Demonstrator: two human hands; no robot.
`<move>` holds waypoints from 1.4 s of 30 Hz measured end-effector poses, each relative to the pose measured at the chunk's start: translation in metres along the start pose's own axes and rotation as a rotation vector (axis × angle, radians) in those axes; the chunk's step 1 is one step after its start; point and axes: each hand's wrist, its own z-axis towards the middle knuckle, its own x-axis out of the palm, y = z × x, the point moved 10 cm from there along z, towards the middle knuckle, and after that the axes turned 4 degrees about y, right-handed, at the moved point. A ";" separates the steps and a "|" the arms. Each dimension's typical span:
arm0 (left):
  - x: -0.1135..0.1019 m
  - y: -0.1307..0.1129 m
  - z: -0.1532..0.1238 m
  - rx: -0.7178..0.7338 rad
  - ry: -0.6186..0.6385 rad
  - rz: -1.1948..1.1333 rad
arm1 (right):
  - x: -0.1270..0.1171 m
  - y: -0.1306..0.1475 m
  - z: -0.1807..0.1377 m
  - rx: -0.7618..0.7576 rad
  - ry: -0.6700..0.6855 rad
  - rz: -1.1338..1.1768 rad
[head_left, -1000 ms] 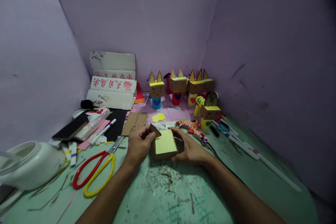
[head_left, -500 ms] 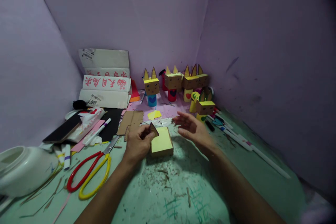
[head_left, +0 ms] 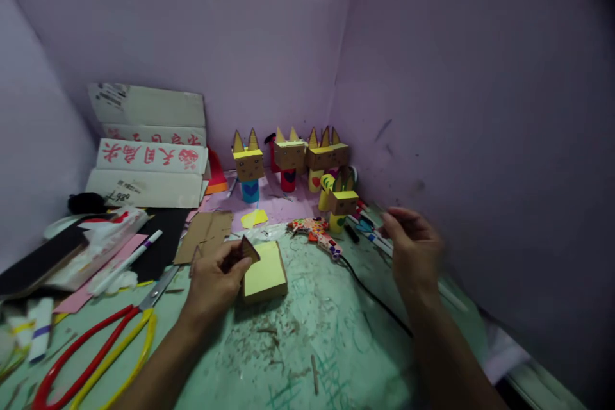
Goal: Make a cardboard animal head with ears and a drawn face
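My left hand (head_left: 214, 285) is closed, pinching a small triangular cardboard ear (head_left: 250, 248) with a dark edge. Just right of these fingers lies a cardboard box (head_left: 266, 293) topped with a yellow paper sheet (head_left: 264, 268). My right hand (head_left: 414, 250) is raised over the right side of the table, its fingers curled together and slightly blurred. Whatever may be in its fingertips is too indistinct to name. A patterned glue gun (head_left: 317, 234) with a black cord (head_left: 372, 295) lies between the hands, behind and right of the box.
Several box-headed cardboard figures (head_left: 248, 166) stand at the back. Large scissors (head_left: 120, 327) with red and yellow handles lie at left, near a cardboard piece (head_left: 204, 234) and a folded white carton (head_left: 151, 160). Pens (head_left: 377, 240) lie along the right wall (head_left: 456, 128).
My right hand has moved right, away from the box, and its fingers have curled in. The glue gun now shows. The view has turned right; my left hand still pinches the ear.
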 end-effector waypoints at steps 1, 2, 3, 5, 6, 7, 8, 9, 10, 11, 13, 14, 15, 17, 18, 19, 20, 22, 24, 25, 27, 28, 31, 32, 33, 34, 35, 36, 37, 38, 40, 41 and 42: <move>0.000 0.001 0.000 -0.007 0.000 -0.006 | 0.000 -0.005 0.006 0.019 0.096 -0.179; 0.000 0.002 0.000 -0.013 0.002 -0.012 | 0.008 -0.013 0.009 0.039 0.244 -0.356; 0.000 0.002 0.000 -0.017 0.003 -0.015 | 0.015 -0.020 0.008 0.052 0.348 -0.449; 0.001 0.002 0.000 -0.022 0.012 -0.017 | 0.037 -0.031 -0.002 0.058 0.543 -0.548; 0.001 0.002 0.000 -0.023 0.012 -0.021 | 0.051 -0.034 -0.011 0.053 0.618 -0.584; 0.001 0.002 0.000 -0.026 0.010 -0.025 | 0.065 -0.037 -0.020 0.049 0.681 -0.621; 0.001 0.003 0.000 -0.029 0.005 -0.028 | 0.078 -0.038 -0.029 0.046 0.722 -0.658; 0.000 0.004 0.000 -0.031 -0.001 -0.030 | 0.089 -0.039 -0.036 0.041 0.743 -0.692; 0.000 0.005 0.001 -0.031 -0.008 -0.031 | 0.098 -0.040 -0.041 0.039 0.754 -0.718; -0.001 0.006 0.001 -0.027 -0.012 -0.027 | 0.105 -0.041 -0.044 0.043 0.762 -0.734; -0.001 0.007 0.002 -0.013 -0.018 -0.014 | 0.114 -0.045 -0.045 0.066 0.776 -0.730; -0.002 0.007 0.002 -0.005 -0.022 -0.008 | 0.116 -0.049 -0.044 0.088 0.787 -0.709; -0.002 0.007 0.002 0.001 -0.022 -0.001 | 0.118 -0.053 -0.043 0.114 0.800 -0.676; -0.001 0.008 0.003 0.003 -0.022 0.000 | 0.121 -0.061 -0.041 0.181 0.829 -0.576; -0.001 0.008 0.003 -0.001 -0.018 -0.004 | 0.123 -0.064 -0.042 0.217 0.847 -0.509; 0.000 0.008 0.003 -0.004 -0.014 -0.008 | 0.126 -0.064 -0.044 0.253 0.866 -0.432; 0.000 0.008 0.003 -0.007 -0.014 -0.008 | 0.129 -0.064 -0.048 0.289 0.887 -0.346; 0.000 0.007 0.002 -0.010 -0.017 -0.004 | 0.137 -0.057 -0.058 0.359 0.939 -0.164; -0.001 0.006 0.002 -0.016 -0.022 -0.009 | 0.144 -0.046 -0.069 0.431 0.987 0.011; -0.001 0.005 0.002 -0.023 -0.022 -0.018 | 0.146 -0.039 -0.075 0.467 1.007 0.089; -0.001 0.005 0.002 -0.038 -0.021 -0.034 | 0.147 -0.027 -0.085 0.528 1.036 0.209; -0.001 0.004 0.002 -0.043 -0.019 -0.035 | 0.145 -0.021 -0.091 0.558 1.048 0.264; 0.000 0.002 0.001 -0.052 -0.014 -0.036 | 0.136 -0.008 -0.113 0.679 1.092 0.456; 0.000 0.001 0.001 -0.053 -0.015 -0.039 | 0.131 -0.005 -0.121 0.702 1.103 0.514; -0.001 0.000 0.001 -0.050 -0.017 -0.040 | 0.125 -0.001 -0.126 0.683 1.109 0.544; -0.001 -0.001 0.000 -0.044 -0.017 -0.039 | 0.118 0.002 -0.129 0.631 1.112 0.540; 0.000 -0.001 0.000 -0.035 -0.011 -0.036 | 0.109 0.002 -0.129 0.572 1.089 0.511; 0.000 -0.002 0.000 -0.024 -0.003 -0.033 | 0.100 0.000 -0.129 0.537 1.066 0.469; 0.001 -0.002 0.000 -0.015 0.006 -0.033 | 0.091 -0.004 -0.129 0.522 1.033 0.426; 0.002 -0.002 0.000 -0.007 0.016 -0.035 | 0.082 -0.009 -0.127 0.519 0.991 0.391; 0.003 -0.002 -0.001 0.008 0.029 -0.037 | 0.066 -0.019 -0.123 0.518 0.920 0.342; 0.003 -0.003 -0.001 0.014 0.032 -0.035 | 0.060 -0.023 -0.121 0.517 0.896 0.310; 0.003 -0.003 -0.001 0.020 0.035 -0.031 | 0.056 -0.026 -0.120 0.511 0.878 0.275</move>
